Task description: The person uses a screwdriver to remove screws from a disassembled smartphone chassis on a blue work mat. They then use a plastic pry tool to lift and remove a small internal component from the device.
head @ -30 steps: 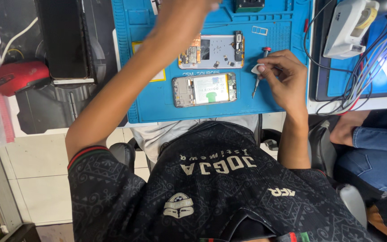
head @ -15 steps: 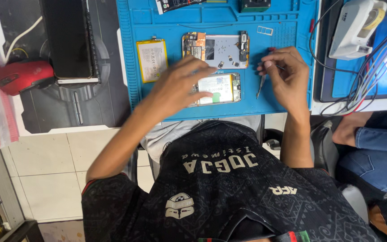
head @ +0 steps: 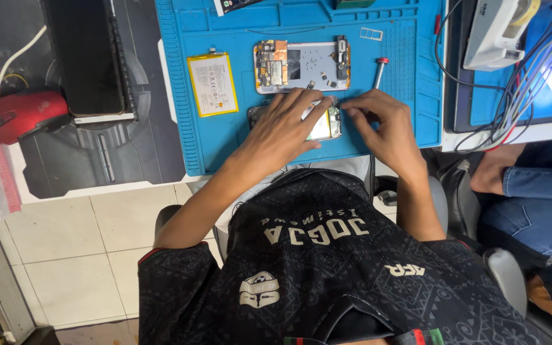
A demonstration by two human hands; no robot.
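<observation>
I see both hands down on the opened phone [head: 327, 122] on the blue mat [head: 225, 147] on the desk. Left hand [head: 282, 124] lies flat over the phone, fingers [head: 314, 102] spread and loose, gripping nothing, tips at its top edge. Right hand [head: 381, 121] sits just beside it, fingers [head: 349, 105] curled together, tips touching the phone's upper right corner; whether they pinch a small part I cannot tell.

Changes from 0.5 s ago: the right hand no longer holds the screwdriver. That screwdriver [head: 379, 71] now lies on the mat just beyond the right fingertips, red cap away from me. Left hand has shifted further over the phone, covering most of it.

Just past the left fingertips lies the 2nd piece, the phone frame with circuit boards [head: 301, 67], apart from both hands. The yellow battery [head: 212, 84] lies left of the left fingers, untouched. A red mouse [head: 23, 114] sits far left.
</observation>
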